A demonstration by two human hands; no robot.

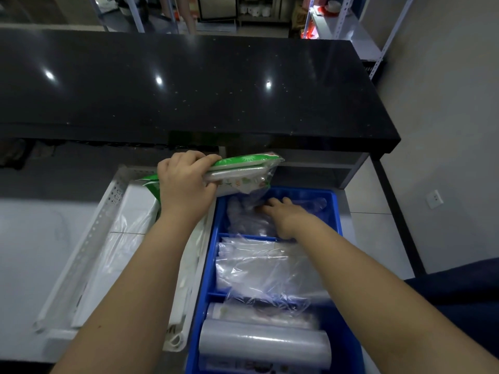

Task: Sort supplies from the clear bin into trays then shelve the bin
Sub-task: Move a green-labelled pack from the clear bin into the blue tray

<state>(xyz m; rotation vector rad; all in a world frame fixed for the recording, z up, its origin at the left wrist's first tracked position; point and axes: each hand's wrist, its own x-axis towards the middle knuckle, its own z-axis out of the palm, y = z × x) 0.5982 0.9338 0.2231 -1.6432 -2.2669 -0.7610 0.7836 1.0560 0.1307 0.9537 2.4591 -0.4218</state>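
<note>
Mid-sort: green pack in my left hand, right hand down in the blue tray's far compartment.

My left hand (pixel 186 182) is closed around a green-and-white packet (pixel 243 171), held above the gap between the white tray (pixel 89 238) on the left and the blue tray (pixel 334 211) on the right. The packet's long axis runs left-right, its free end pointing right, over the blue tray's far-left corner. My right hand (pixel 283 214) lies loosely open, fingers spread on clear plastic bags (pixel 243 211) in that compartment, gripping nothing I can make out. The packet sits just far-left of my right hand, so the left hand is the nearer one to place it. Clear bin: not in view.
</note>
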